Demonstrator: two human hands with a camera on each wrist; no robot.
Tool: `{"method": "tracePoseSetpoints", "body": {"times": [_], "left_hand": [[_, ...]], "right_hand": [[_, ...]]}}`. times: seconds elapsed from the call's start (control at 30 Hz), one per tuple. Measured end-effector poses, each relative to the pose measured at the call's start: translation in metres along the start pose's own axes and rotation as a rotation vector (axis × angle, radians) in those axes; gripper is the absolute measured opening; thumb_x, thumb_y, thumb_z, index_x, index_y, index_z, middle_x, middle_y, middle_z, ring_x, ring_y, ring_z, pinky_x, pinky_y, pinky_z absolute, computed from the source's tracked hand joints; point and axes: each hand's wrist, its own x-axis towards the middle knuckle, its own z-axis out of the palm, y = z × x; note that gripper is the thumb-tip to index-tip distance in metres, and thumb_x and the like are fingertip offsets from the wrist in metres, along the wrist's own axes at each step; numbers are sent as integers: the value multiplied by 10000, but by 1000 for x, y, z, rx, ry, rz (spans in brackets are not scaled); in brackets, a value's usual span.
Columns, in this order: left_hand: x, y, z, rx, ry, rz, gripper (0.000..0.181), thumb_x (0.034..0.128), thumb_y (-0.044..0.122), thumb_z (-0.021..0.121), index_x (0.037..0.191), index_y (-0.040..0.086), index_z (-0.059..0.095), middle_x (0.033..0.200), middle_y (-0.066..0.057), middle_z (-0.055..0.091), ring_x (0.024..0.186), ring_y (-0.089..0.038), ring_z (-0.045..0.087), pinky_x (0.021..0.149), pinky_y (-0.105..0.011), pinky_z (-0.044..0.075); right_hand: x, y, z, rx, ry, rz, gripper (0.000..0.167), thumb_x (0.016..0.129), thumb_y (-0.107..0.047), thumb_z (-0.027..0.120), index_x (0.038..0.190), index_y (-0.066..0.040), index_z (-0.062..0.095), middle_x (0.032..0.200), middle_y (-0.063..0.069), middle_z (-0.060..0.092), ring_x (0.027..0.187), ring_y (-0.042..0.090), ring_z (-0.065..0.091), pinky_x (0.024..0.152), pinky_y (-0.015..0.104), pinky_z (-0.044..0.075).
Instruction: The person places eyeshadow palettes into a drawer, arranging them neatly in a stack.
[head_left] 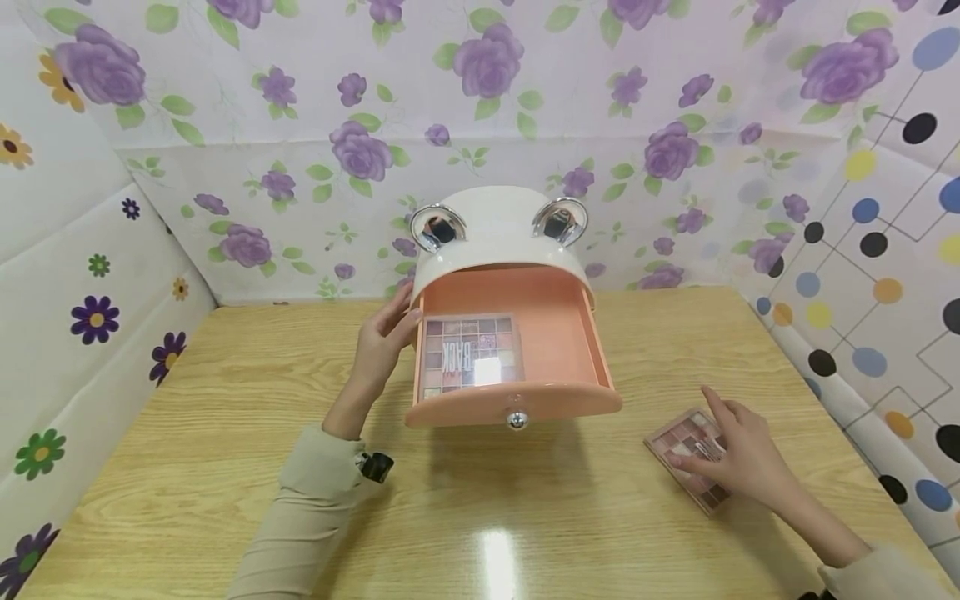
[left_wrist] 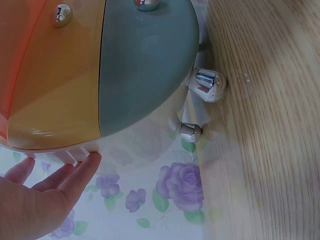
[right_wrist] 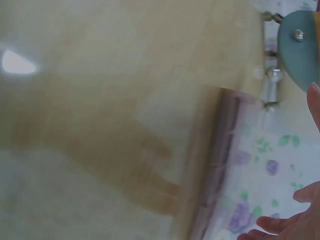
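Observation:
A white storage box (head_left: 491,221) with frog-like chrome eyes stands on the table. Its peach top drawer (head_left: 555,333) is pulled out. An eyeshadow palette (head_left: 471,350) lettered "BACK" lies in the drawer's left part. My left hand (head_left: 386,337) rests against the left side of the box, and its extended fingers (left_wrist: 82,177) touch the white side wall. To the right, a second eyeshadow palette (head_left: 686,446) lies on the table. My right hand (head_left: 746,454) hovers over it, thumb and fingers spread. In the right wrist view the hand looks apart from the palette, which is blurred.
Below the open drawer, an orange-yellow drawer front (left_wrist: 60,75) and a grey-green one (left_wrist: 150,65) are closed. The box stands on chrome feet (left_wrist: 207,85). Flowered sheeting (head_left: 300,167) hangs behind the wooden table (head_left: 262,400); dotted sheeting (head_left: 862,275) is at right.

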Motion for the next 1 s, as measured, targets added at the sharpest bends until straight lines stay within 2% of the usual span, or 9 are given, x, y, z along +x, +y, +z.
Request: {"method": "tracePoseSetpoints", "body": {"times": [0.13,0.23,0.37,0.5,0.7,0.87,1.0], "left_hand": [[0,0,-1,5,1,-3,510,909,152,514,1399,107,376,1324,-168,458,1129,-222,487,790,-206,493],[0,1,-1,7,6,-7,507,908,150,516,1395,109,383,1321,-171,461,1124,-216,489,780,-200,494],[0,1,-1,3,3,-10,506,911,149,518,1397,113,381,1320,-165,463,1109,-199,498,783,-206,494],[0,2,0,3,-1,-8,509,909,151,519,1397,111,379,1321,-164,463,1094,-188,506,786,-211,495],[0,2,0,-3,3,0,514,902,154,520,1394,94,382,1319,-178,460,1063,-148,518,776,-213,498],[1,1,1,-8,-7,5,515,908,158,520,1398,102,374,1319,-174,462,1034,-122,529,782,-220,499],[0,0,0,2,-3,4,512,908,164,519,1397,109,378,1322,-170,460,1030,-122,529,779,-217,499]], "right_hand": [[-9,5,3,-34,-26,17,1108,583,-433,814,1384,81,247,1102,441,404,1017,621,332,828,678,247],[-16,7,3,-100,-81,38,1154,558,-505,802,1388,70,243,1066,436,418,1000,624,338,815,679,284],[-24,8,3,-166,-176,88,1239,514,-631,758,1415,25,215,1029,407,419,969,606,350,716,660,378],[-28,8,3,-170,-227,135,1258,498,-673,737,1436,-28,201,998,386,420,888,519,397,600,550,431],[-25,8,2,-157,-222,147,1203,484,-619,776,1395,-1,289,963,359,443,789,408,417,534,444,409],[-23,10,2,-87,-184,134,1179,485,-550,813,1370,44,306,1008,390,435,865,474,397,613,538,423],[-19,11,-2,-42,-126,100,1141,509,-488,829,1359,66,307,1049,433,427,936,551,384,705,646,381]]}}
